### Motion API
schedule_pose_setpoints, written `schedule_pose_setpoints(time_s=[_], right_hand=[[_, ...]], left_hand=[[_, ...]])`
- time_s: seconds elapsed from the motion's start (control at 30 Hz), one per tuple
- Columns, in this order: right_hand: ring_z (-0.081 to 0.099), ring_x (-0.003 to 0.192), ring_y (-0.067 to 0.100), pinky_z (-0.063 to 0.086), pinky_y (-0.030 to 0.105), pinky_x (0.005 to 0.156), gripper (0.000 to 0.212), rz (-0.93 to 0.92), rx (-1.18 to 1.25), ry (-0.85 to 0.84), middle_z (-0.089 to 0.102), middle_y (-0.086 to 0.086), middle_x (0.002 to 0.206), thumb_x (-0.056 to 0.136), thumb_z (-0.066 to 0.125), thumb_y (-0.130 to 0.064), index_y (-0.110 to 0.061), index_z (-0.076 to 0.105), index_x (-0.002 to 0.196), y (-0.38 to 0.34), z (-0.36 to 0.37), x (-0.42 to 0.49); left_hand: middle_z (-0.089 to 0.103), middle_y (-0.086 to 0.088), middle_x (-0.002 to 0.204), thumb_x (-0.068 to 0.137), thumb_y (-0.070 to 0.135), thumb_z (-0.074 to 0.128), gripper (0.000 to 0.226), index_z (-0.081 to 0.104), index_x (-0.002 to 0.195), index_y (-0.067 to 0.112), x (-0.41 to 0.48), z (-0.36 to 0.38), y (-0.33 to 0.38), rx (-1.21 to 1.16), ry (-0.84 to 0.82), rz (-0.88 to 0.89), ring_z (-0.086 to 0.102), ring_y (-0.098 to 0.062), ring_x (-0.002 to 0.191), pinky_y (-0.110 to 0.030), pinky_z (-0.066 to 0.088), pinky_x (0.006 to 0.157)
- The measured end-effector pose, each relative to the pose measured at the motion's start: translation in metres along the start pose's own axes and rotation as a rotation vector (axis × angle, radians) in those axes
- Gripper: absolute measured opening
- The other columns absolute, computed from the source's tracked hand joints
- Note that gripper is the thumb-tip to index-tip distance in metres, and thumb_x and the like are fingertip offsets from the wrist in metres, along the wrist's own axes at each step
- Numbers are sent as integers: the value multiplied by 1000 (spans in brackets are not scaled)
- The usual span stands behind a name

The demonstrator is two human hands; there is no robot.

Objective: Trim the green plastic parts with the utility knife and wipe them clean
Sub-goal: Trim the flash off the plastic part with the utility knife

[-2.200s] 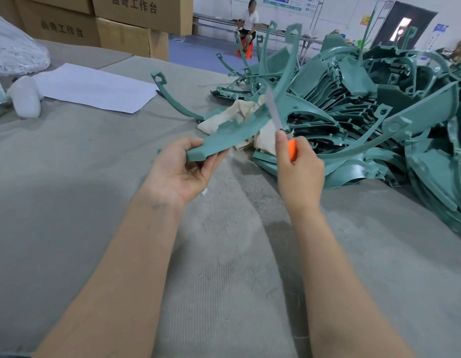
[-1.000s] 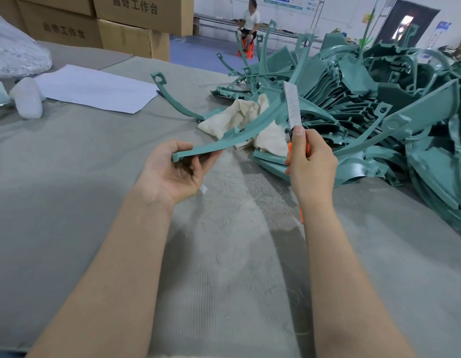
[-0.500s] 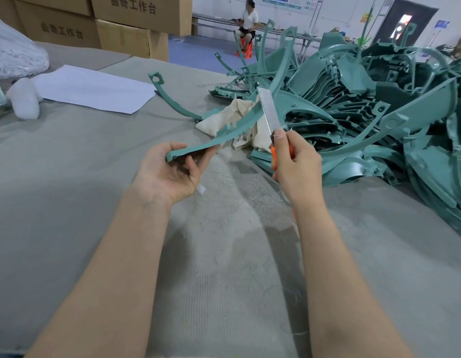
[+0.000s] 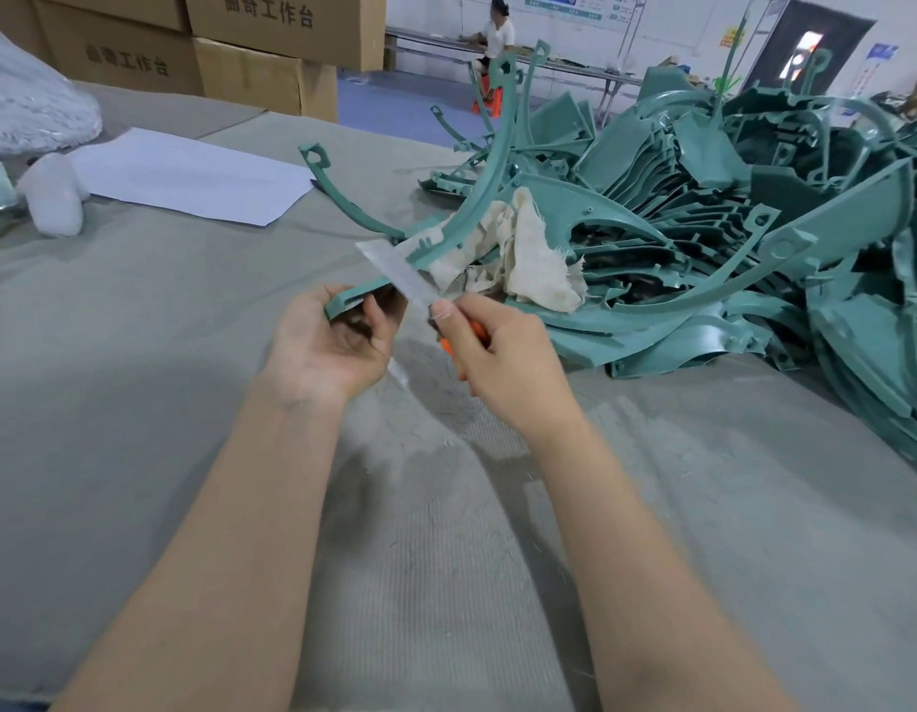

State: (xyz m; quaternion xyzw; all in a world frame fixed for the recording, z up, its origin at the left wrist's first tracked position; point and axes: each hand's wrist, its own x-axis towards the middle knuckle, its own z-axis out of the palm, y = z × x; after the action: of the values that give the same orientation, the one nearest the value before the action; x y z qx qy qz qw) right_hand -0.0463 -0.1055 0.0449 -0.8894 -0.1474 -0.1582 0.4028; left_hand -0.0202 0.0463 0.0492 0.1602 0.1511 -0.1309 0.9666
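Left hand (image 4: 333, 346) holds lower end of curved green part (image 4: 438, 246), fingers curled round it. Knife (image 4: 402, 280) blade lies across part's edge, just above that grip. Right hand (image 4: 502, 362) clenched round orange handle. Best: light shaving strokes, blade angled away from left fingers. Rag (image 4: 523, 254) and pile of parts (image 4: 703, 223) lie beyond, ready for wiping.

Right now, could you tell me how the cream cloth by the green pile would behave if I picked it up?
The cloth would probably go limp and drape, since it lies crumpled in folds. It looks thin and frayed, so likely light. Loose threads might snag on the green parts it rests against.
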Motion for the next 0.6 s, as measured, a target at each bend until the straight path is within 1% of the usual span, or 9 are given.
schedule_pose_setpoints(time_s=[0.07,0.13,0.17,0.2,0.27,0.3,0.37,0.43,0.6], right_hand=[[57,60,30,51,48,65,34,-44,-7,-62,60,12,62,101,49,-35,-18,57,72,-6,5,-2],[58,62,30,51,47,67,35,-64,5,-121,60,13,64,101,49,-34,-11,60,76,-10,6,-4],[58,62,30,51,47,66,35,-67,24,-124,61,14,64,100,50,-34,-10,61,77,-11,5,-4],[58,63,31,51,48,65,34,-64,49,-101,61,15,65,100,50,-33,-10,62,78,-11,3,-3],[58,63,35,51,51,62,33,-30,95,11,62,16,67,101,49,-33,-11,63,80,-7,-3,-1],[58,65,37,51,52,60,33,3,100,82,62,16,68,101,48,-33,-11,63,82,-3,-7,1],[59,68,38,51,53,62,34,89,69,225,63,15,71,101,46,-36,-14,61,81,7,-15,4],[59,70,38,52,52,68,40,168,38,331,63,16,72,101,44,-41,-11,58,78,16,-20,6],[58,70,39,51,52,70,44,175,35,345,61,19,72,102,43,-41,-6,56,79,17,-20,7]], left_hand=[[70,-24,93,77,2,43,25,61,94,-6,-1,0,0,-28,-23,25,71,-29,69,-11,53,59],[70,-27,85,78,0,43,27,59,99,-2,0,1,-1,-69,-24,59,70,-28,85,-8,45,90],[70,-27,84,83,2,43,23,60,98,-1,1,1,0,-67,-22,59,67,-25,90,-8,42,92],[70,-26,82,88,4,43,21,62,93,-3,0,2,0,-48,-23,50,67,-24,87,-7,47,84],[71,-21,76,93,10,43,29,65,80,-5,-2,3,-1,19,-20,17,71,-26,69,-8,50,52],[72,-20,81,93,10,43,26,64,86,-4,-2,3,-2,38,-20,-1,72,-28,68,-10,48,45],[72,-18,102,92,10,42,22,57,107,3,-3,4,-3,55,-23,-13,73,-30,78,-12,49,44],[69,-17,111,92,9,42,29,55,117,4,-3,4,-4,68,-26,-19,73,-30,82,-13,50,44],[68,-17,114,92,7,42,30,55,119,5,-6,6,-5,58,-31,-26,73,-31,80,-13,50,45]])
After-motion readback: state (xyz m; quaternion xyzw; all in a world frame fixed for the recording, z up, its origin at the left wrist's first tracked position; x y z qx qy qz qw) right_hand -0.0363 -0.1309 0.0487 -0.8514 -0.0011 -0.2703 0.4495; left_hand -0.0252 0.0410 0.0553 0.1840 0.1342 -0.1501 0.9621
